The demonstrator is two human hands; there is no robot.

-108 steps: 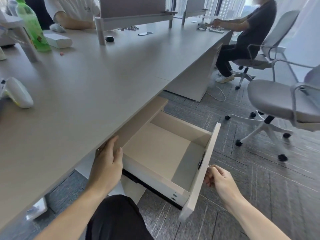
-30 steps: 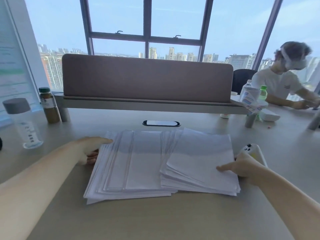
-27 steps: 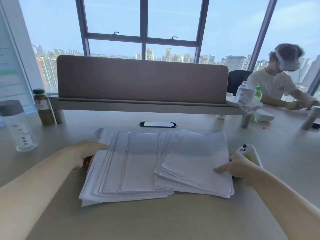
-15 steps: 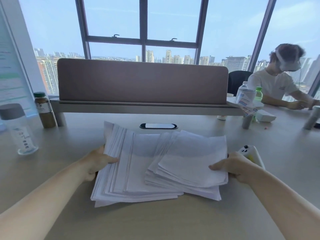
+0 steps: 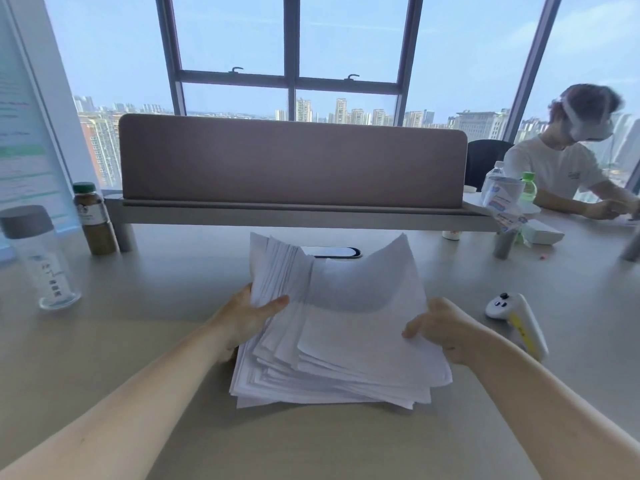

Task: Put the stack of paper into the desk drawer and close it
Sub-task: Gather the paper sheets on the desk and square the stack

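Hands, left (image 5: 247, 317) and right (image 5: 440, 327), grip paper stack (image 5: 346, 327) by its sides.

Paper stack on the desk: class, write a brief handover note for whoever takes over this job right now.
Left hand: grips the paper stack's left edge, thumb on top.
Right hand: grips the right edge.
Stack: uneven, sheets fanned, sides curled up, near edge low at the desk. Drawer out of view.
Done: stack gathered between both hands.
Left: lift it, square it if needed, put it in the drawer, close the drawer.
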